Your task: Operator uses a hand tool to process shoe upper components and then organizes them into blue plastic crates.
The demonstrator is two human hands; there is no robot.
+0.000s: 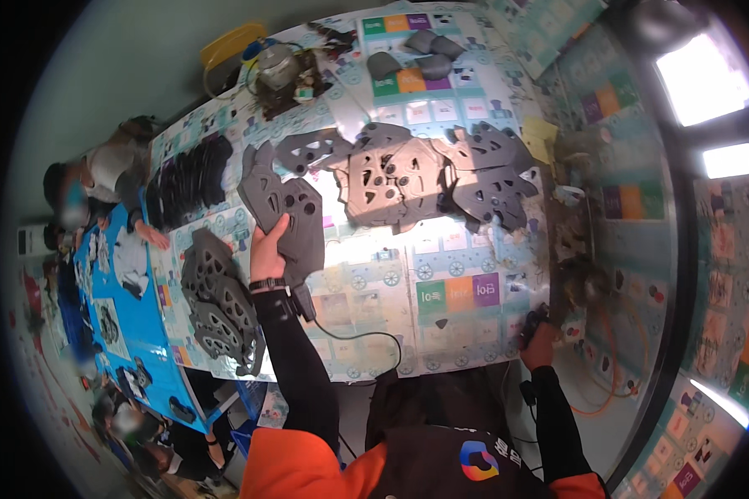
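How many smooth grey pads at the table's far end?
4: left pad, far-middle pad, far-right pad, near-right pad. Some touch or overlap, so more may be hidden.

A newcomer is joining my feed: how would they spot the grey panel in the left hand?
On the patterned white table, find the black stack at left. Just right of it is a grey panel with dark round spots; unlike the neighbouring panels, it is in the left hand.

Your left forearm reaches forward and slightly leftward, and your left hand is closed in a grip, one digit extended away from you. Your right forearm also reaches forward, your right hand nearer your body, fingers curled.
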